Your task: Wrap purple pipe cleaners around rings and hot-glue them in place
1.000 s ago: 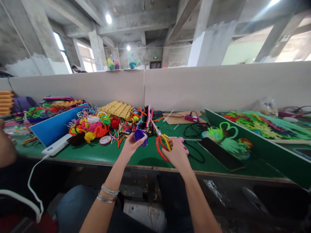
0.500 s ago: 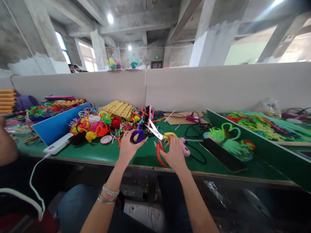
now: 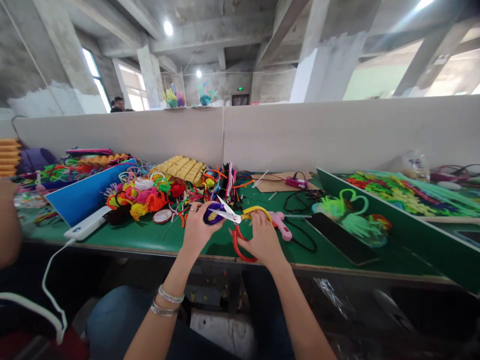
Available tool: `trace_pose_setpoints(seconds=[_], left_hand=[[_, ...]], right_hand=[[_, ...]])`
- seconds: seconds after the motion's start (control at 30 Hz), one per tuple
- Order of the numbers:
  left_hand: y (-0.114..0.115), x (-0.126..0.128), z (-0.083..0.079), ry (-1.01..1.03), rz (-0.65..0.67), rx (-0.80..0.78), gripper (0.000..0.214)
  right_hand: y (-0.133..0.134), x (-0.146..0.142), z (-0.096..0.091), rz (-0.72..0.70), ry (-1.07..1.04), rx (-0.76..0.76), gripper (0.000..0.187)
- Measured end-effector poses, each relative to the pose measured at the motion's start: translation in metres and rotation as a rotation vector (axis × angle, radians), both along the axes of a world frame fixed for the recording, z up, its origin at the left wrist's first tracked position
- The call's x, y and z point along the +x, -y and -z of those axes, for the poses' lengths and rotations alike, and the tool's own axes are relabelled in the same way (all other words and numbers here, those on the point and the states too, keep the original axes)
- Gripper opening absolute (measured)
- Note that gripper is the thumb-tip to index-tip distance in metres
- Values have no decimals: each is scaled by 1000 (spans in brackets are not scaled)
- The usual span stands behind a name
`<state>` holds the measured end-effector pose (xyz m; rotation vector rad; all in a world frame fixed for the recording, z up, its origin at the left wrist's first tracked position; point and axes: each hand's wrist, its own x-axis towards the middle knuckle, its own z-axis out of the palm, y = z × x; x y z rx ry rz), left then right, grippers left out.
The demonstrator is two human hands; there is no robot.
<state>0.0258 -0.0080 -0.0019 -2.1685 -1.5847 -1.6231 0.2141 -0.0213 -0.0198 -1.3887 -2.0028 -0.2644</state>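
Note:
Near the table's front edge, my left hand [image 3: 200, 227] grips a small round purple piece [image 3: 212, 213] with a yellowish middle; its exact kind I cannot make out. My right hand [image 3: 262, 237] is closed round the scissors [image 3: 237, 218], which have one yellow and one red handle loop. The blades are spread apart and point left, reaching over the purple piece. Just beyond my right hand lies a pink glue gun [image 3: 282, 225] with a clear glue stick in its back. A colourful heap of pipe-cleaner pieces [image 3: 153, 197] lies past my left hand.
On the right are a black phone [image 3: 343, 239], green pipe-cleaner swans [image 3: 358, 217] and an upright green board [image 3: 393, 227]. To the left stand a blue board [image 3: 92, 190] and a white power bank [image 3: 88, 223]. Another person's arm [image 3: 7, 222] shows at the left edge.
The scissors have moved left and their blades now reach the purple piece. My right hand has shifted left with them, while my left hand stays nearly in place.

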Motion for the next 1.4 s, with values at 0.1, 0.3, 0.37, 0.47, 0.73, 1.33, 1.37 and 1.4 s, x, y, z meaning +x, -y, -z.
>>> trace_pose_setpoints(seconds=[0.1, 0.3, 0.37, 0.47, 0.73, 1.33, 1.37, 1.4], left_hand=[[1, 3, 1, -30, 9, 2, 44], [-1, 4, 5, -47, 26, 12, 45], [-1, 4, 7, -60, 26, 1, 45], [-3, 3, 8, -76, 21, -19, 44], [-9, -17, 2, -75, -31, -117, 39], [-28, -52, 16, -100, -150, -233, 37], [-28, -52, 18, -92, -159, -235, 38], [-29, -53, 19, -84, -168, -232, 40]], right_hand=[[0, 1, 0, -4, 13, -20, 52], [1, 2, -2, -24, 6, -59, 52], [1, 2, -1, -33, 0, -73, 50], [2, 1, 0, -33, -11, -76, 48], [-11, -16, -18, -107, 43, -205, 44], [-48, -54, -27, -191, 308, -394, 43], [-50, -55, -26, -181, 313, -397, 43], [-51, -55, -25, -172, 318, -400, 42]])
